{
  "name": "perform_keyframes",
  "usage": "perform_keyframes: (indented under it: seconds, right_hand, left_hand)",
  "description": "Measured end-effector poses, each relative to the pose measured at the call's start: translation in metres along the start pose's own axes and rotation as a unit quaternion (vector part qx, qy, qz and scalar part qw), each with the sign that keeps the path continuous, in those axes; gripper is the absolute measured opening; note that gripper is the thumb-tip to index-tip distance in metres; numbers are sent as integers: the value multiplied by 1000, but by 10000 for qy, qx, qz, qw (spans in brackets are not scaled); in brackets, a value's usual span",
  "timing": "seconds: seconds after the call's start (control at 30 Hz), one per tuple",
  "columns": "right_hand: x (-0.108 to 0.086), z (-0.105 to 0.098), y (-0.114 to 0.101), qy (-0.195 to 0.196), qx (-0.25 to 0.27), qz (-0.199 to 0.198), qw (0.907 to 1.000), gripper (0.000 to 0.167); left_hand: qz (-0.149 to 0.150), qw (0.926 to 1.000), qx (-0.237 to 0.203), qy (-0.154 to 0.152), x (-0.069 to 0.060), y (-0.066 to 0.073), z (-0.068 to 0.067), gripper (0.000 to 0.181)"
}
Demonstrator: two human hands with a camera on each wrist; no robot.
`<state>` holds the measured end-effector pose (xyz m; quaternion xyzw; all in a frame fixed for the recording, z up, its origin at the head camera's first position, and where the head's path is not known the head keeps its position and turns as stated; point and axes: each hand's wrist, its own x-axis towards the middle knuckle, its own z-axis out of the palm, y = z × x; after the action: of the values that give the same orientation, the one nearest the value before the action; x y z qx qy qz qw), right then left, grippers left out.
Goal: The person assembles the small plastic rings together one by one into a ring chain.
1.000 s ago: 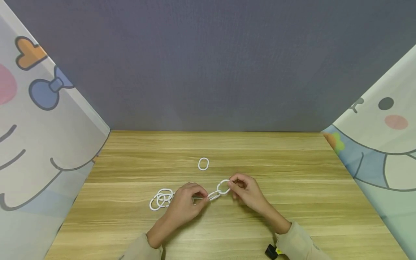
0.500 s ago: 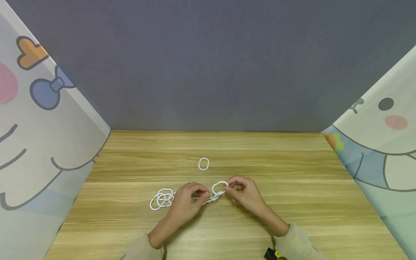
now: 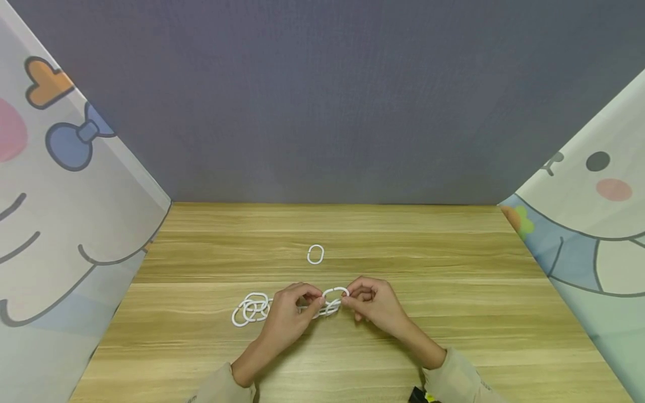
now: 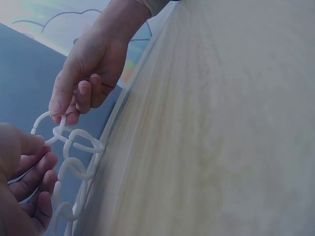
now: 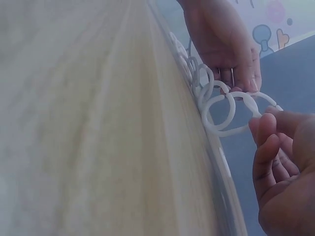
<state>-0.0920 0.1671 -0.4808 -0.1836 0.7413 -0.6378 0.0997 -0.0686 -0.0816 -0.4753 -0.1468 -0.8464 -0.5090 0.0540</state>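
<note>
A chain of white plastic links runs from a small heap on the left, behind my left hand, to the space between both hands. My right hand pinches the right side of the end link between thumb and index finger. The left thumb and index finger pinch that link's opposite side, seen in the left wrist view beside the hanging links. In the right wrist view, joined links overlap just beneath the fingertips. Part of the chain is hidden by the left hand.
A single loose white link lies on the wooden table beyond the hands. Near the right sleeve, a small black and yellow object shows at the bottom edge. A grey panel rises behind the table, with cartoon-printed sheets either side.
My right hand has moved left and slightly nearer with the end link, bringing it to the left fingertips. The left hand has barely shifted; its fingers now meet the end link.
</note>
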Motion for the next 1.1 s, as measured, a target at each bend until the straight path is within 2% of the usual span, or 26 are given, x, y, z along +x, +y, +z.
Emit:
perform_keyframes:
  seconds: [0.13,0.3,0.43,0.83,1.1]
  right_hand:
    - [1,-2,0,-65,-171,-52,9998,7]
    - [8,-11,2,-29,-449,-449,9980,11]
    - [18,-17,0,48,-626,-603,9962,14]
    - [56,-23,-16,352,-1145,-595,9910,14]
    - [84,-13,-8,433,-1497,-459,9867,17]
  left_hand:
    - [14,10000,0,5,0,0,0,9]
    - [54,10000,5,19,0,0,0,10]
    - [53,10000,13,-30,0,0,0,11]
    - [-74,10000,-12,-60,-1,1,-1,9]
    - [-76,9999,-64,-62,0,0,-1,10]
